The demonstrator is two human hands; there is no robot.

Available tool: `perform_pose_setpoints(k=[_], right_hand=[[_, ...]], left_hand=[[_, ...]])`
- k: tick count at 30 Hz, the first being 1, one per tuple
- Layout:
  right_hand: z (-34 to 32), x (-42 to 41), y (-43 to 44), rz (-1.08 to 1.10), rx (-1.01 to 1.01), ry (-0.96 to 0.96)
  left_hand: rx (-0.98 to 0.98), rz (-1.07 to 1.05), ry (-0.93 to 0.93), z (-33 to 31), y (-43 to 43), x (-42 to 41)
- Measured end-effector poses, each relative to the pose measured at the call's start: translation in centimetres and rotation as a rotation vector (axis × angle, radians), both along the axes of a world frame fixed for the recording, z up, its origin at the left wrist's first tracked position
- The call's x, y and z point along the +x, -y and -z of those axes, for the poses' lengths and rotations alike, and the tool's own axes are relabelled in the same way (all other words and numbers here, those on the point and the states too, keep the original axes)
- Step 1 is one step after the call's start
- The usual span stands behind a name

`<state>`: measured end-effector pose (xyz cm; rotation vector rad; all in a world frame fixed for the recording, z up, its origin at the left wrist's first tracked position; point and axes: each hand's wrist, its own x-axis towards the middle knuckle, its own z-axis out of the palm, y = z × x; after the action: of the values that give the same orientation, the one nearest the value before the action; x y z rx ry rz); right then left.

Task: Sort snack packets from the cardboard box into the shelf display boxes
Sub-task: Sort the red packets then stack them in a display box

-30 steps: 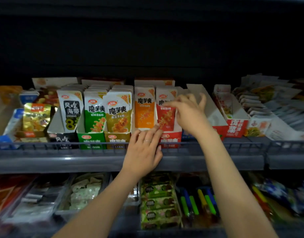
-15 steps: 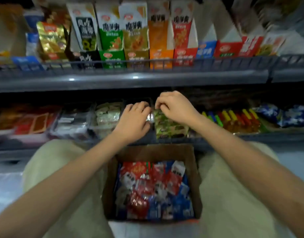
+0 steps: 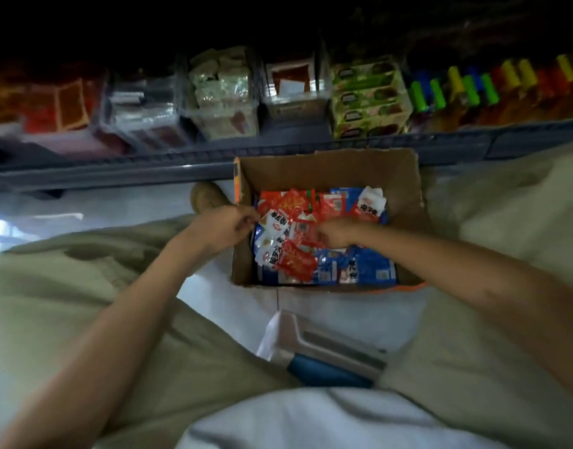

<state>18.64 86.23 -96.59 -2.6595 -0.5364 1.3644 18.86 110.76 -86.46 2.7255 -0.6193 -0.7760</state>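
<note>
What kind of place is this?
Probably a shop aisle being restocked: a grey shelf holds display boxes of snacks, and a cardboard box of loose snack packets stands on the floor.

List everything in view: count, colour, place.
cardboard box: one, brown, on the floor below the shelf
snack packets: many, red, blue and white, loose in the box
shelf: one, grey, across the top
clear trays: several, on the shelf, centre
green packs: one stack, shelf right of centre
tubes: many, green, yellow, blue and red, shelf far right
shoe: one, tan, left of the box
unclear object: one, white and blue, nearer than the box
left hand: fingers curled, at the box's left rim
right hand: blurred, among the packets
</note>
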Motion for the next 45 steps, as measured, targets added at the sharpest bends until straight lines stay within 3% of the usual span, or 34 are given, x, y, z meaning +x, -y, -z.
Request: perform_pose_setpoints(k=[4,9,14,21,24,27,29,31,34,37,40,42,45], right_hand=[[4.2,-1.9,-2.2,0.214,0.131,-0.257],[7.6,-3.2,-5.2,0.542,0.256,-0.138],[8.3,-3.8,-6.5,0.601,0.106,0.085],[4.3,-0.1,-3.6,0.435,-0.015,-0.301],[0.4,2.5,-1.4,0.539,0.218,-0.507],[-3.0,3.3,-1.0,0.743,0.604,-0.579],[-4.5,3.2,-2.2,0.741,0.728,-0.535],[-5.2,2.9,-3.7,0.716,0.803,-0.485],[-4.2,2.1,-5.8,0.801,0.9,-0.444],[-0.9,0.9,-7.5,0.948,0.753,-0.252],[3.8,-0.8,-8.2,0.754,0.36,-0.069],[5.9,-2.4,-8.4,0.709,0.229,-0.007],[7.7,-4.0,-8.9,0.556,0.055,0.288]], left_hand=[[-0.023,-0.112,0.022,0.5,-1.8,-0.6],[-0.056,-0.179,0.027,1.2,-3.1,1.4],[-0.054,-0.137,0.014,1.5,-3.0,0.9],[-0.11,-0.211,0.047,1.6,-2.7,0.1],[-0.216,-0.255,-0.043,2.2,-2.3,-0.1],[-0.435,-0.238,-0.332,2.1,-1.8,-0.2],[-0.545,-0.228,-0.535,1.9,-1.3,-0.5],[-0.688,-0.34,-0.565,2.1,-0.7,-0.8],[-0.858,-0.703,-0.43,2.5,-0.4,-0.7],[-0.692,-0.87,-0.182,3.2,-1.5,0.3],[-0.71,-1.037,-0.155,3.6,-2.8,0.8],[-0.737,-1.11,-0.146,3.5,-3.0,0.6],[-0.748,-1.147,-0.123,3.6,-3.1,0.2]])
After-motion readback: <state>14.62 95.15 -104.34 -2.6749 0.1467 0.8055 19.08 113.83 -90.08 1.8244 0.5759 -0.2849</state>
